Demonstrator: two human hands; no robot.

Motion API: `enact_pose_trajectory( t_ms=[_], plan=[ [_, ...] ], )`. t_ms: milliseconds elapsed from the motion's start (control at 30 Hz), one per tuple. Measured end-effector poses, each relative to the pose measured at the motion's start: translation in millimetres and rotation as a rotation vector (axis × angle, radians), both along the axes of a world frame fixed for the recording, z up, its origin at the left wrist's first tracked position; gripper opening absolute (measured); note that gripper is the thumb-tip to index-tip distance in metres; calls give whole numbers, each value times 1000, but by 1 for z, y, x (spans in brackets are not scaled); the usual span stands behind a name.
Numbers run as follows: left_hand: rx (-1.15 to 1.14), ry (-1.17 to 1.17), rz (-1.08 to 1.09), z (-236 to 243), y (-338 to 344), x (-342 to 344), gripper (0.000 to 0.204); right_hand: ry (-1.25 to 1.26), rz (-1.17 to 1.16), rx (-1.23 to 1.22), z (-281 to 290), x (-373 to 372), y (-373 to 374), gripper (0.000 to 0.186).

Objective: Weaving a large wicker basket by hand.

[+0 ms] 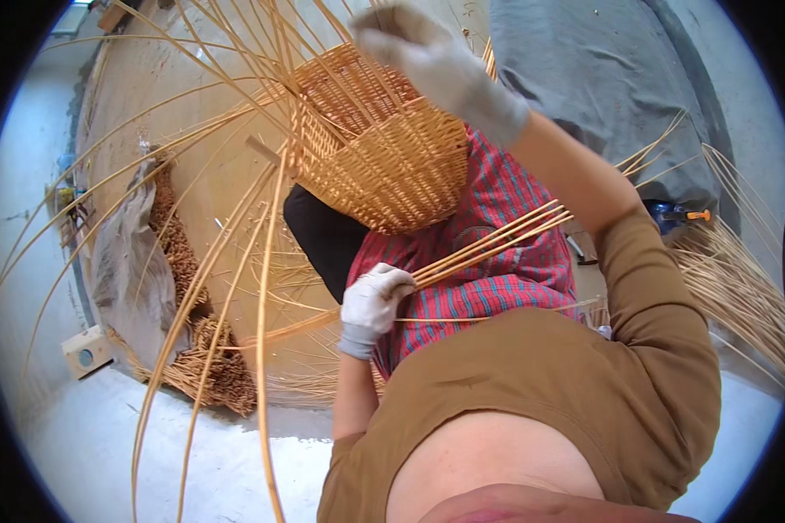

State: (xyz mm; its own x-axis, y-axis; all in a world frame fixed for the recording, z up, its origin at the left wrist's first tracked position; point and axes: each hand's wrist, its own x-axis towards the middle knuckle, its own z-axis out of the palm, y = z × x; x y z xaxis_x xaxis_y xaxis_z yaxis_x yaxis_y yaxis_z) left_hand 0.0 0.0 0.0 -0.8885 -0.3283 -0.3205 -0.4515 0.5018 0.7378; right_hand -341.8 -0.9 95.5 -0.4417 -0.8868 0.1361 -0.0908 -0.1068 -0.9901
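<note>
A woven wicker basket [392, 166] sits tilted on my lap, its opening facing away from me. Long uncut rods [262, 52] fan out from its far and left rim. My left hand [375, 305], in a pale work glove, is closed around a small bundle of thin wicker rods [488, 240] that runs across my lap. Above the basket's right side is my raised right hand [427, 61], also gloved. Its fingers are blurred at the upper edge of the picture, so whether they grip a rod cannot be made out.
A red-and-blue checked cloth [515, 288] covers my lap. Several rods [733, 279] lie heaped at the right, near a blue tool with an orange tip [680, 213]. Left stand bundled rods [179, 235] beside a grey cloth [135, 261]. Dark grey fabric [584, 78] lies at the far right.
</note>
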Motion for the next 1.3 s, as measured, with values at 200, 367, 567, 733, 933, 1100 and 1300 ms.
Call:
enact_pose_trajectory(
  t_ms=[200, 367, 567, 733, 933, 1100, 1300],
  plan=[
    [-381, 68, -6, -4, 14, -31, 15, 528, 624, 279, -89, 97, 135, 27],
    [-276, 168, 101, -30, 5, -26, 11, 707, 538, 92, -111, 168, 159, 51],
    [-321, 498, 305, 0, 5, -31, 17, 710, 587, 303, -127, 166, 121, 53],
    [-158, 545, 462, -10, 23, -11, 15, 874, 690, 177, -114, 196, 131, 47],
    [-294, 191, 163, -5, 11, 18, 35, 882, 746, 284, -116, 149, 148, 38],
    [-453, 251, 185, -21, 12, 17, 26, 1052, 296, 187, -105, 18, 204, 34],
    [-624, 407, 295, -38, 9, -1, 12, 1248, -265, 305, -90, -52, 254, 33]
  ],
)
